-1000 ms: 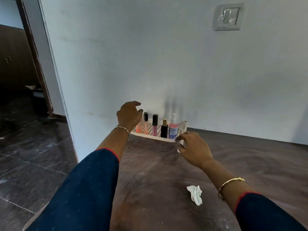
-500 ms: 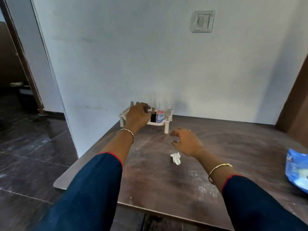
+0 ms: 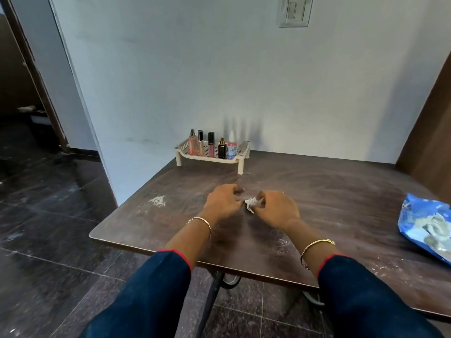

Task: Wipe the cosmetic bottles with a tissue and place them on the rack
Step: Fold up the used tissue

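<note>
Both hands are low over the middle of the table, fingers curled: the right hand (image 3: pixel 275 208) pinches a small crumpled white tissue (image 3: pixel 251 204) between thumb and fingertips, and the left hand (image 3: pixel 223 203) closes in on its other edge and appears to nip it too, though where those fingertips meet the paper is hard to see. Neither holds a bottle. All five stand upright in a row on the cream perforated plastic rack (image 3: pixel 181 148) at the back against the wall: a pink perfume bottle (image 3: pixel 192 143), a slim pale tube with a black cap (image 3: pixel 200 143), a pink gloss tube with a black cap (image 3: pixel 211 147), a black bottle with a gold cap (image 3: pixel 222 150) and a clear spray bottle with a blue label (image 3: pixel 231 148). My worry is the tissue: pulled from both sides, a scrap that thin could tear or shed bits. The dark brown wooden table (image 3: pixel 317 191) is streaked with pale dust, with a white powdery patch (image 3: pixel 158 200) left of the hands, so the tissue may carry grit onto anything it wipes. The bottles stand close together, so a reach for one could topple its neighbour. I cannot tell whether any bottle has been wiped. The palms are hidden, and the crinkled blue packet (image 3: pixel 427 228) at the right is cut off by the frame edge, its contents unclear.
</note>
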Available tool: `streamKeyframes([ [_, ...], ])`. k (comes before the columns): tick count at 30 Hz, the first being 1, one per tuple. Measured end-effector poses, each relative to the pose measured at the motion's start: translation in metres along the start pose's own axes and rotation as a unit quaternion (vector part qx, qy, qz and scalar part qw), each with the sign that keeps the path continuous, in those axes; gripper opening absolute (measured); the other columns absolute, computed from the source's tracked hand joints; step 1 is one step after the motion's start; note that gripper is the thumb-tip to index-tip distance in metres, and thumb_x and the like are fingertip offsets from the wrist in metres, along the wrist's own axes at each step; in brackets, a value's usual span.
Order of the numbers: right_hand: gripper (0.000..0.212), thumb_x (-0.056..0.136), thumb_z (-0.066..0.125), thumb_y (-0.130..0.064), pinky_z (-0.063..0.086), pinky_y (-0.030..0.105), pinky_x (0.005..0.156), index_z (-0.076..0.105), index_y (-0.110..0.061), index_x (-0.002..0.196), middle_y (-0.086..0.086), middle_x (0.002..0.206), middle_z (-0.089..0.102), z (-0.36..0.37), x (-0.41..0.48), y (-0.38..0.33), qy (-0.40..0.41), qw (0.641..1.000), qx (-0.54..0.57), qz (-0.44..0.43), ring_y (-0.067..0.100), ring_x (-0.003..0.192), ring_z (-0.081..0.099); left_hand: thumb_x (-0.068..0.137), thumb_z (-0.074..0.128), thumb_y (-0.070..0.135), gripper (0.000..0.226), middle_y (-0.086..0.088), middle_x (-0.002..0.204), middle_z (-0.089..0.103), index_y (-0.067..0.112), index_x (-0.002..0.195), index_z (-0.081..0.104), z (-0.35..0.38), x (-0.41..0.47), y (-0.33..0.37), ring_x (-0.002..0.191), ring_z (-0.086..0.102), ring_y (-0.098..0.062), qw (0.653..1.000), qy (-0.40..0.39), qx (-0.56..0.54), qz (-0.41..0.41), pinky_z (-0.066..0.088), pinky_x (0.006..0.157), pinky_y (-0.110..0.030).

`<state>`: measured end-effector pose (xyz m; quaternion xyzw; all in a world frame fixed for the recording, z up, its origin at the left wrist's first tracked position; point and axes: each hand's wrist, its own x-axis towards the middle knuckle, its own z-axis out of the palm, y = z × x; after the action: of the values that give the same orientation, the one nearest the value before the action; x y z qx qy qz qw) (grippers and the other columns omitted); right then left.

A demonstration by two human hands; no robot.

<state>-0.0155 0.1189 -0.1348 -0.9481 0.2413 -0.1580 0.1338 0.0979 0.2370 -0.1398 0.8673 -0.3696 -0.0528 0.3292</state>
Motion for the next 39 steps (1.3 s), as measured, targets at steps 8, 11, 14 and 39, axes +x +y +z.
streamKeyframes([
  [8, 0.022, 0.084, 0.054, -0.039, 0.045, 0.032, 0.074, 0.063, -0.019, 0.086, 0.004, 0.093, 0.069, 0.016, 0.001, -0.006, 0.043, 0.999, -0.028, -0.013, 0.026, 0.087, 0.062, 0.090, 0.052, 0.032, 0.032, 0.008, 0.124, 0.063, 0.033, 0.122, 0.058, 0.016, 0.002, 0.008, 0.121, 0.052, -0.017, 0.996, -0.004, 0.088, 0.003, 0.024, 0.107, -0.044],
  [11, 0.017, 0.085, 0.056, -0.029, 0.046, 0.032, 0.080, 0.066, -0.021, 0.096, 0.004, 0.099, 0.069, 0.016, 0.003, -0.004, 0.052, 0.998, -0.009, -0.017, 0.027, 0.094, 0.062, 0.091, 0.053, 0.033, 0.030, 0.011, 0.118, 0.065, 0.035, 0.120, 0.059, 0.014, 0.001, 0.010, 0.120, 0.053, -0.014, 0.997, 0.001, 0.072, -0.005, 0.018, 0.109, -0.044],
  [14, 0.020, 0.085, 0.059, -0.026, 0.049, 0.033, 0.082, 0.068, -0.024, 0.101, 0.002, 0.100, 0.071, 0.011, 0.003, -0.001, 0.071, 0.996, 0.044, -0.003, 0.025, 0.095, 0.063, 0.090, 0.056, 0.033, 0.030, 0.015, 0.118, 0.065, 0.035, 0.120, 0.059, 0.009, -0.003, 0.014, 0.121, 0.052, -0.011, 0.999, 0.010, 0.034, -0.006, 0.018, 0.107, -0.041],
  [39, 0.007, 0.087, 0.062, -0.001, 0.055, 0.017, 0.060, 0.066, -0.006, 0.086, 0.012, 0.084, 0.069, -0.124, -0.253, 0.178, 0.235, 0.679, 0.647, 0.254, 0.018, 0.074, 0.063, 0.081, 0.070, 0.000, 0.016, 0.003, 0.076, 0.070, 0.016, 0.082, 0.068, 0.145, -0.128, 0.224, 0.068, 0.062, -0.005, 0.902, -0.197, -0.341, 0.175, 0.050, 0.070, -0.017],
])
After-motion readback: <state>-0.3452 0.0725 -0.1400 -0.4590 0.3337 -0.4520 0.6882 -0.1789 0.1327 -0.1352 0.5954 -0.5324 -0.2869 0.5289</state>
